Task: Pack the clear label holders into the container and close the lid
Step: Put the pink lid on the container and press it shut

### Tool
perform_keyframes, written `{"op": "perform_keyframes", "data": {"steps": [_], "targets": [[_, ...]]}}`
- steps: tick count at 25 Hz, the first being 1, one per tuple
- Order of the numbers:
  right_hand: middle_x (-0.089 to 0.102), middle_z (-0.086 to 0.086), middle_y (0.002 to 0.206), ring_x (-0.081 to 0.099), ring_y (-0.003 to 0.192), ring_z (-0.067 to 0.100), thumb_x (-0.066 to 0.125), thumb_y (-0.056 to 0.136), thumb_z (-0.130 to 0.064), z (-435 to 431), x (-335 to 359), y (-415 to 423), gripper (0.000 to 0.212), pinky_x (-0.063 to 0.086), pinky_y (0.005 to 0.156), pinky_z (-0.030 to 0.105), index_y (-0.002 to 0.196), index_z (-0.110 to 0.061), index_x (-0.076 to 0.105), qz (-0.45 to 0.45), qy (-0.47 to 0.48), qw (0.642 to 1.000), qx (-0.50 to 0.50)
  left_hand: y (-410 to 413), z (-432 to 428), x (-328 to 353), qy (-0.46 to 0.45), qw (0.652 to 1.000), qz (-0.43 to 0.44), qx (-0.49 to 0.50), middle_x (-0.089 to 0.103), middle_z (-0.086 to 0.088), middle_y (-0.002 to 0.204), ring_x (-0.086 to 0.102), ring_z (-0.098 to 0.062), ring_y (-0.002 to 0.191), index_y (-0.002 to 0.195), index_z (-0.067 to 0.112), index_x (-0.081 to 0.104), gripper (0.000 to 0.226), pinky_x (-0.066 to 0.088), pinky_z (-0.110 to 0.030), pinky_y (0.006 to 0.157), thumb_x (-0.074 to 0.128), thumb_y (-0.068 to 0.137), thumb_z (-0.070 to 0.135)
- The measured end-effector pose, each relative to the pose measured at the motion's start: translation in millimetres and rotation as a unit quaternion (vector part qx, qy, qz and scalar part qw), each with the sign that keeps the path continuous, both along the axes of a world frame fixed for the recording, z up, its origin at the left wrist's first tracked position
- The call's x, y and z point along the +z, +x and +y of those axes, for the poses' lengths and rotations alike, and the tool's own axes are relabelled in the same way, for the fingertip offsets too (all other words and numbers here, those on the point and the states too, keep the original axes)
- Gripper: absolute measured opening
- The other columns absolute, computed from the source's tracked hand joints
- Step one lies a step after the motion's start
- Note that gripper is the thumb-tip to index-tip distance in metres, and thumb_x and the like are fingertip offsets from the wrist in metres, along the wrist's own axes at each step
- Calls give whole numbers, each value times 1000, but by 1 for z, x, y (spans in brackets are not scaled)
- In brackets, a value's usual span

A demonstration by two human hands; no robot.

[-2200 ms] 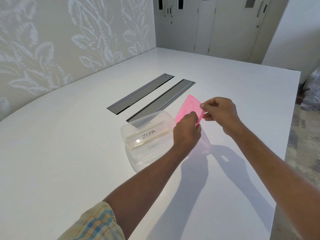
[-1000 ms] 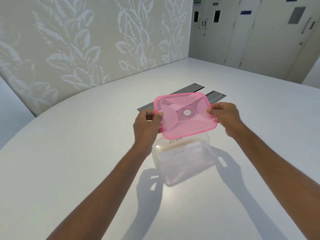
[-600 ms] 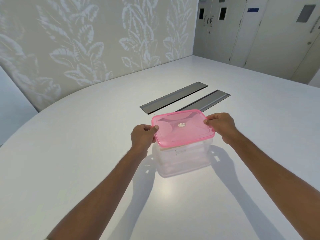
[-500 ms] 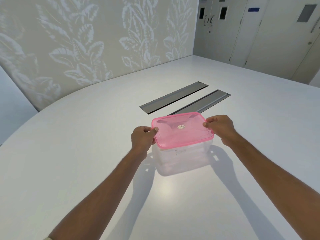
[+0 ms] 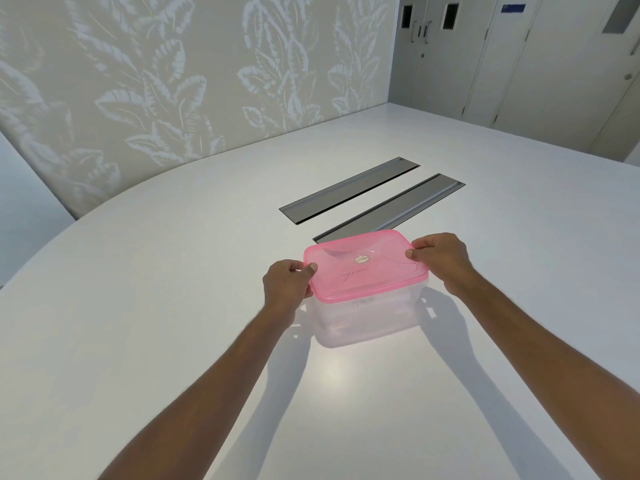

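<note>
A clear plastic container (image 5: 367, 317) stands on the white table (image 5: 173, 306). A translucent pink lid (image 5: 363, 268) lies flat on top of it. My left hand (image 5: 285, 289) grips the lid's left edge, thumb on top. My right hand (image 5: 441, 259) grips the right edge the same way. Faint handwriting shows through the lid, from a label holder inside; the holders themselves are hard to make out.
Two grey metal cable flaps (image 5: 349, 188) (image 5: 391, 207) are set into the table just beyond the container. A leaf-patterned wall (image 5: 173, 81) runs along the left, and grey cabinet doors (image 5: 519, 57) stand at the back right.
Both hands turned the pink lid flat above the container and lowered it onto the rim. It now sits on the container, with both hands still at its edges.
</note>
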State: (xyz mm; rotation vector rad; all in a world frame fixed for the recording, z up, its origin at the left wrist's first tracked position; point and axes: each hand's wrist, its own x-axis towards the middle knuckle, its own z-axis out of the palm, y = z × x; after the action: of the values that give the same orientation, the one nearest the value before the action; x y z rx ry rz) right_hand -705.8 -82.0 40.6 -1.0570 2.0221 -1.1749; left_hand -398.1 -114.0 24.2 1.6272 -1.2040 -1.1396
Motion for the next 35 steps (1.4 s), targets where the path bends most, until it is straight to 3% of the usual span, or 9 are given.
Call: {"op": "perform_keyframes", "data": {"steps": [3,7,10,14,17,21,25,31,35], "targets": [[76,2,109,71,105,22,88,80,-15,3,0,-2,34,55,92,32,114,-12,80,7,1,1000,11,0,5,4,1,1000,-7,-10,76,-13,99,67,-12,51,119,7,72,37,56,-17,50,81,90,28],[75,4,111,71,105,22,90,80,-17,9,-2,-7,47,58,100,40,125,-13,75,12,2,999,39,0,22,8,-47,992,-89,-78,64,-1,119,71,-21,98,149,23,56,63,61,-45,94,78,91,35],[75,3,108,72,97,21,91,80,-17,12,-3,-14,47,61,91,38,124,-12,74,-6,14,999,50,0,37,4,-97,971,-159,-148,56,0,146,58,-21,130,150,25,57,60,48,-45,113,74,94,41],[78,8,106,75,95,25,87,83,-12,14,-4,-18,36,62,82,35,116,-7,76,-40,11,999,28,-6,48,7,-61,993,-74,-71,68,0,133,68,-15,104,139,28,65,48,57,-40,101,75,93,34],[78,7,102,75,94,26,85,84,-7,17,-6,-16,33,62,83,35,116,-7,77,-46,-3,999,20,-10,47,9,-43,998,-34,-18,74,-2,124,71,-18,106,135,27,70,43,58,-41,102,75,92,26],[79,9,102,73,86,23,84,84,-3,22,-6,-16,32,60,78,30,115,-6,78,-59,-31,998,16,-12,49,10,-63,998,-20,-6,76,6,97,69,-2,82,131,28,72,43,56,-26,85,78,89,23],[80,10,101,74,89,27,84,84,-3,23,-5,-18,28,63,88,38,112,-6,79,-63,-32,997,20,-9,50,9,-69,997,-20,-9,78,2,103,69,-3,81,131,26,73,44,56,-26,86,80,88,25],[79,10,99,73,83,23,83,85,-1,27,-14,-17,27,59,76,30,111,-7,80,-67,-24,997,20,-11,53,4,-72,997,-26,-19,76,2,100,69,-7,80,131,27,72,45,59,-30,88,81,88,23],[80,7,97,73,83,22,83,86,-4,26,-16,-16,24,63,82,35,109,-9,80,-66,-20,997,18,-12,52,1,-76,996,-37,-33,69,6,121,67,-7,80,135,29,68,45,56,-27,83,77,91,21]]}}
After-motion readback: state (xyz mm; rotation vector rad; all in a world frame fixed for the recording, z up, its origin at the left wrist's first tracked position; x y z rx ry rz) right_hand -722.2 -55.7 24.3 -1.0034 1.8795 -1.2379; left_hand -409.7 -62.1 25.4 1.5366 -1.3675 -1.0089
